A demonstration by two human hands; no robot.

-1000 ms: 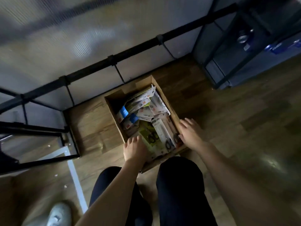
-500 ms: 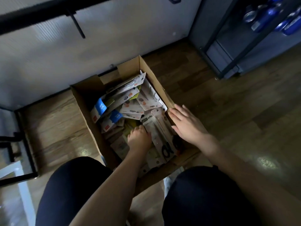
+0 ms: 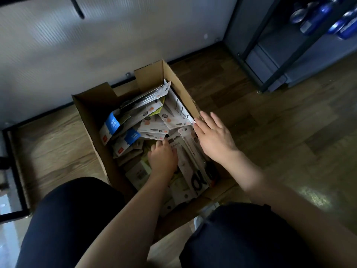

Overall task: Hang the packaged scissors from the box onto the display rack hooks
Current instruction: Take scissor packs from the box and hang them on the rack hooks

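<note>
An open cardboard box stands on the wooden floor between my knees, filled with several packaged scissors lying jumbled. Some packs carry blue labels; a long white pack with black-handled scissors lies along the right side. My left hand is down inside the box, its fingers curled into the pile beside that long pack; whether it grips a pack is hidden. My right hand lies flat with spread fingers over the box's right wall and the top of the long pack. One black rack hook shows at the top edge.
A white panel wall rises right behind the box. A dark metal shelf with blue bottles stands at the right. A black frame base runs along the floor at left. My dark-trousered knees flank the box.
The view has dropped closer to the box. My left hand has pushed further into the pile, and my right hand has slid forward along the box's right wall.
</note>
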